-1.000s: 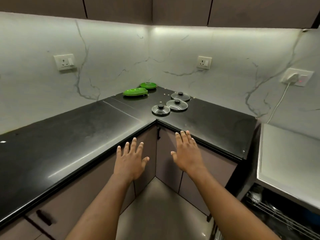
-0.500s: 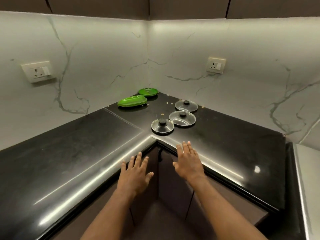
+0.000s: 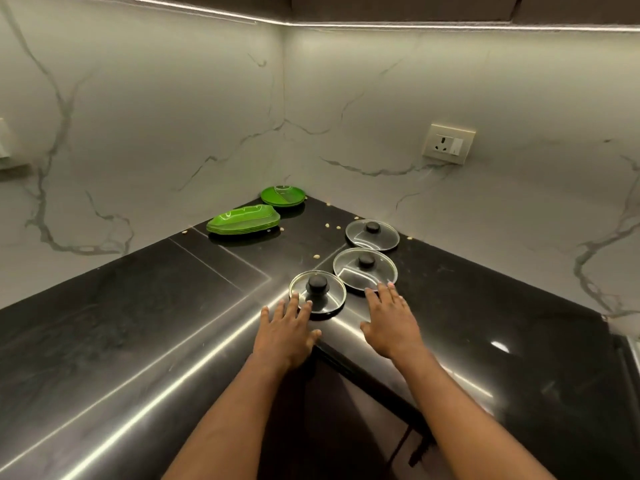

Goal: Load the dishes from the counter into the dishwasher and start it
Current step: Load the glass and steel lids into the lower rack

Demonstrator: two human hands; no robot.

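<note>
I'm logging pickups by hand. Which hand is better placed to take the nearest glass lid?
Left. The left hand has straight fingertips over the near rim of the nearest lid, just short of its black knob. The right hand is beside it, fingertips at the middle lid instead.

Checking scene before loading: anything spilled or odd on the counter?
Yes: small pale crumbs lie scattered on the black counter between the green plates and the glass lids. Nothing looks broken or tipped.
</note>
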